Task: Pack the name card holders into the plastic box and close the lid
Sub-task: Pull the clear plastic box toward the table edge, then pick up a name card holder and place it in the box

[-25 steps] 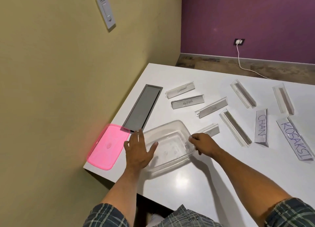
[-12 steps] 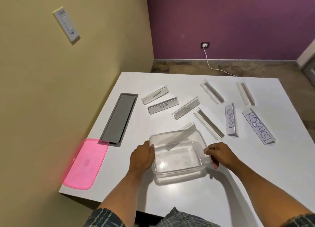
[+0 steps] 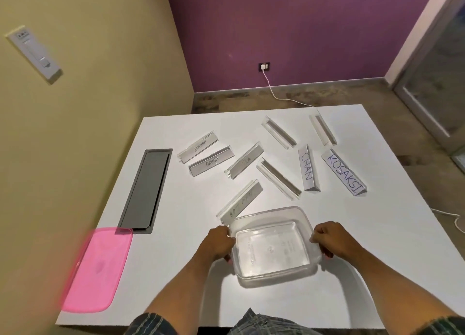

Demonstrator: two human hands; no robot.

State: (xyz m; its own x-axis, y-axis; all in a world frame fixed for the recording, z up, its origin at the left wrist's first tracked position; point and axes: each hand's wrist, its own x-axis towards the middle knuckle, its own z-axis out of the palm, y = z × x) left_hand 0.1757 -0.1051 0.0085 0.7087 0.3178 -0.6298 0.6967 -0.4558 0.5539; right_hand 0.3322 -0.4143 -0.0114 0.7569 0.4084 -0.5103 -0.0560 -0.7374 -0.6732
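- The clear plastic box (image 3: 271, 246) is set on the white table (image 3: 377, 246), near its front edge, open side up, with nothing inside.
- The box's left rim is gripped by the left hand (image 3: 218, 243), fingers curled over the edge.
- The right rim is gripped in the same way by the right hand (image 3: 329, 239).
- The pink lid (image 3: 97, 271) is laid flat at the table's front left corner, well apart from the box.
- Nine name card holders are spread over the table beyond the box, none inside it.
- The holder marked BATMAN (image 3: 240, 200) is placed just beyond the box's far left corner; whether they touch cannot be told.
- Farther back, holders marked ELEPHANT (image 3: 198, 146), ALPHA (image 3: 211, 161) and DOG (image 3: 244, 160) are seen.
- To the right, holders marked CHAN (image 3: 307, 168) and KOSAKSI (image 3: 343, 172) are laid.
- Three holders without visible writing (image 3: 278, 178) (image 3: 278, 132) (image 3: 323, 129) are scattered among them.
- A grey cable hatch (image 3: 146, 188) is set into the table's left side.
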